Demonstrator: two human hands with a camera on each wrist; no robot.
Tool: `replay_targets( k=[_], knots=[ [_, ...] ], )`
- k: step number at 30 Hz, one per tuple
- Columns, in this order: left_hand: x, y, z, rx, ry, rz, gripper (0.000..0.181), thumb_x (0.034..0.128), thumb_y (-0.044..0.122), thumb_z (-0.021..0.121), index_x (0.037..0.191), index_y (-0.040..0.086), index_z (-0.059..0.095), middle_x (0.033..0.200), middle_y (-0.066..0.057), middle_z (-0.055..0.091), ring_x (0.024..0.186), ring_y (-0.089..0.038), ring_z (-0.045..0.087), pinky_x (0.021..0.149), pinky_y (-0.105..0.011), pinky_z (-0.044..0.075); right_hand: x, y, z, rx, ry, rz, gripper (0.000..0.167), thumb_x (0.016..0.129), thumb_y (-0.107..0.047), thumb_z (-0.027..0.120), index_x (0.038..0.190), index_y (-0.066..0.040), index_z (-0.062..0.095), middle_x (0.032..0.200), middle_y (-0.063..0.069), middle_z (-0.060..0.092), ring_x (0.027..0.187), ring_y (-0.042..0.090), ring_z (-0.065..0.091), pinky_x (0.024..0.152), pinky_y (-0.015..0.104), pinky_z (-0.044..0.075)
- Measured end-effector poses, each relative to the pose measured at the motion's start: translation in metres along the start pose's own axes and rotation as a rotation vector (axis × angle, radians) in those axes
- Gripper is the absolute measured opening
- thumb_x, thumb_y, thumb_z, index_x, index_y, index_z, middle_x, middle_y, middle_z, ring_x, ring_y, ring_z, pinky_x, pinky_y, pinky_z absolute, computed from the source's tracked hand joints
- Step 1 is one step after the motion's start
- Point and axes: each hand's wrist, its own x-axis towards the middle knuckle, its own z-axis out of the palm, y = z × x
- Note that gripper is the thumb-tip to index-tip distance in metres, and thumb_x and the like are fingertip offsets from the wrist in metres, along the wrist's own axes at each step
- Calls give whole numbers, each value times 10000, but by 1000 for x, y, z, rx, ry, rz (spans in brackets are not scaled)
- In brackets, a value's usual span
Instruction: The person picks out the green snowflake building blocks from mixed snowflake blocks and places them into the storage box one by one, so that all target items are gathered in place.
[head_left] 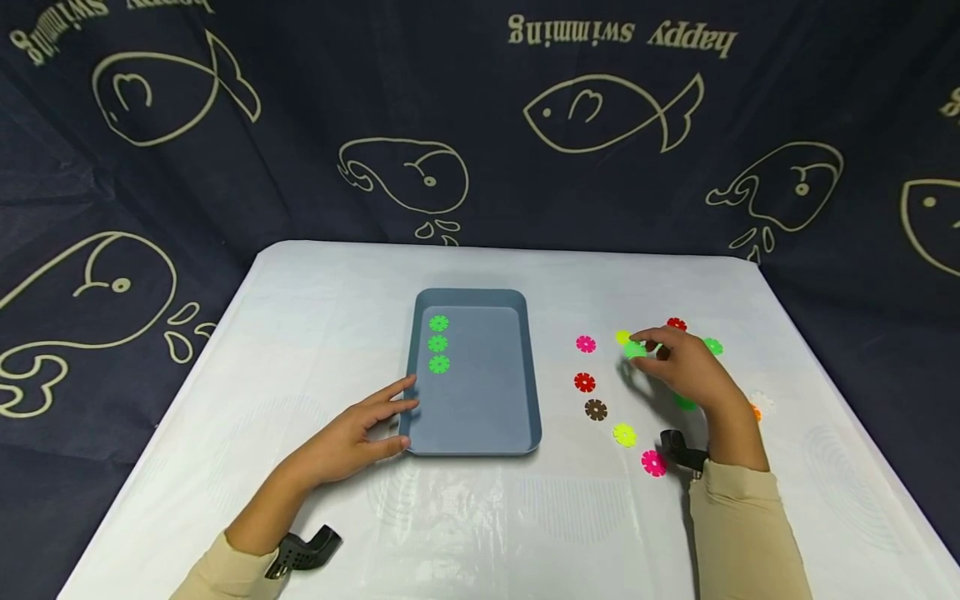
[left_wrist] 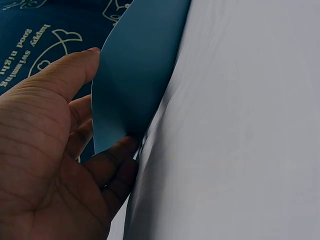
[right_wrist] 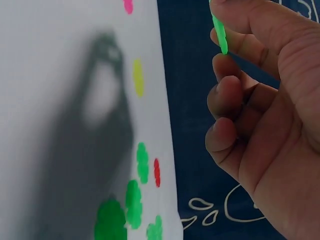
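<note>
While the spread left hand touches the tray — long axis running front to back — the right hand pinches a green disc, face roughly upward.

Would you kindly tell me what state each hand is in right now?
Left hand: open, touching the left side of the blue-gray tray.
Right hand: closed, pinching a green disc.

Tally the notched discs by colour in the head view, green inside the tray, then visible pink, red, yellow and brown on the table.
Green discs inside the tray: 3
Pink discs: 2
Red discs: 2
Yellow discs: 2
Brown disc: 1
Total visible: 10
</note>
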Motion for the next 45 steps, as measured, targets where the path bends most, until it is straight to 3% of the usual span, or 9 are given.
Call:
replay_targets(
  k=[12, 31, 45],
  knots=[
    [0, 0, 1, -1, -2, -3, 624, 948, 408, 673, 1451, 76, 517, 1629, 47, 235, 1435, -255, 324, 1042, -521, 404, 4, -19, 7, 26, 31, -98, 297, 877, -77, 747, 1169, -40, 703, 990, 98, 631, 825, 242, 520, 684, 321, 450],
    [0, 1, 0, 13, -2, 0, 616, 952, 403, 671, 1447, 70, 521, 1630, 29, 239, 1444, -242, 303, 1052, -517, 395, 12, -52, 24, 57, -21, -240, 298, 853, -78, 773, 1143, -91, 707, 975, -2, 613, 830, 215, 532, 691, 327, 457],
    [0, -1, 1, -27, 1, 17, 614, 948, 369, 689, 1440, 43, 520, 1632, -25, 238, 1414, -265, 364, 1056, -415, 410, 17, -79, 28, 37, -47, -314, 325, 853, -117, 785, 1168, -103, 707, 948, -27, 604, 782, 161, 517, 679, 333, 461]
  ],
)
